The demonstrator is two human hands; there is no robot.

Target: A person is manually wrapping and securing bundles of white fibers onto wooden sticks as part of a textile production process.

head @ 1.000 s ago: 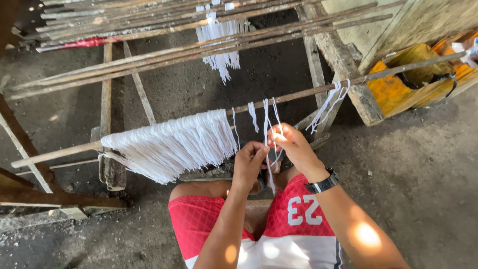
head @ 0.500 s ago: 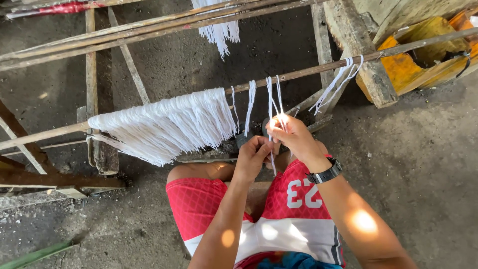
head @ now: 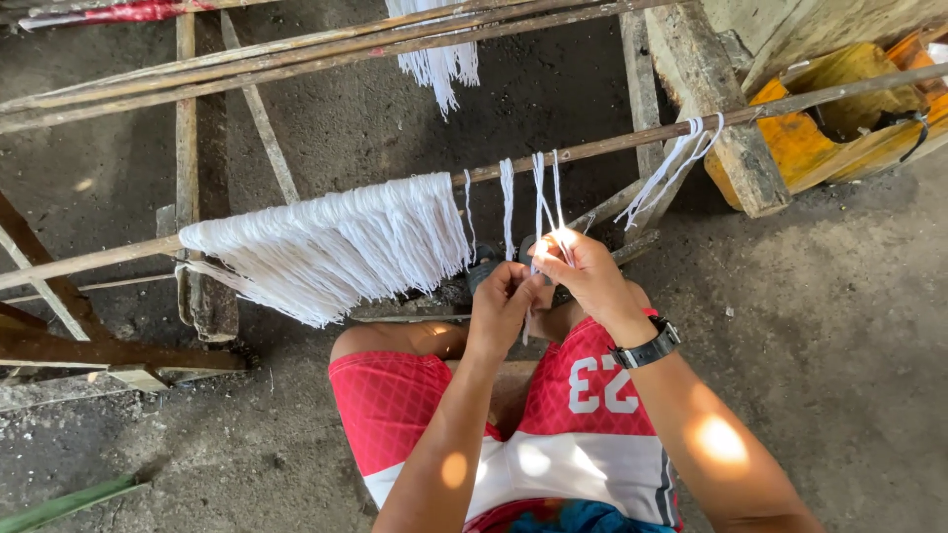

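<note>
Both hands pinch thin white cord strands off a wooden pole: left hand fingers clenched, right hand fingers grasping.

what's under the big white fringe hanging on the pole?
Under the white fringe on the wooden pole: grey concrete floor, a wooden frame post at its left end. Whatever lies directly behind the strands is covered.

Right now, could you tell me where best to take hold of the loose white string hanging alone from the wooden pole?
Pinch the loose white string at its free lower end, from the near side; it hangs straight, apart from the dense white fringe.
</note>
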